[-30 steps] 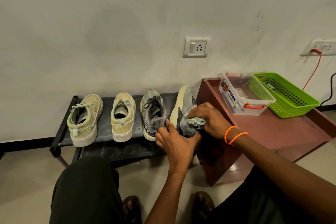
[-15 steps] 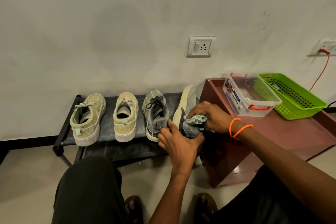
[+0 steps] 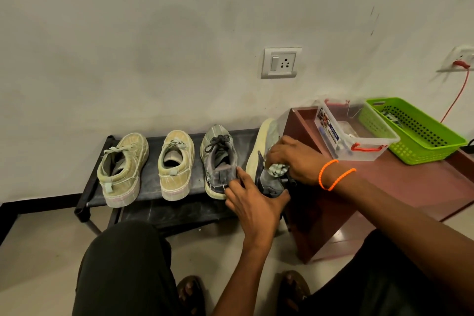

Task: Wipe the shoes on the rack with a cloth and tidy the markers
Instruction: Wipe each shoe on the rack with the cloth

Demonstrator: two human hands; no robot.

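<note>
Several shoes stand on a low black rack: two beige sneakers on the left, then a grey sneaker. The rightmost grey shoe is tipped on its side, pale sole to the left. My left hand grips its heel end. My right hand holds a crumpled checked cloth pressed against that shoe's upper. A clear plastic box and a green basket stand on the table at the right; markers are not plainly visible.
A low red-brown table stands against the rack's right end. A wall socket is above the rack; a red cable hangs from a second socket at the far right. My knees and sandalled feet fill the bottom of the view.
My right hand has slid the cloth a little along the tipped shoe's upper. My left hand keeps hold of the heel. The view has shifted slightly.
</note>
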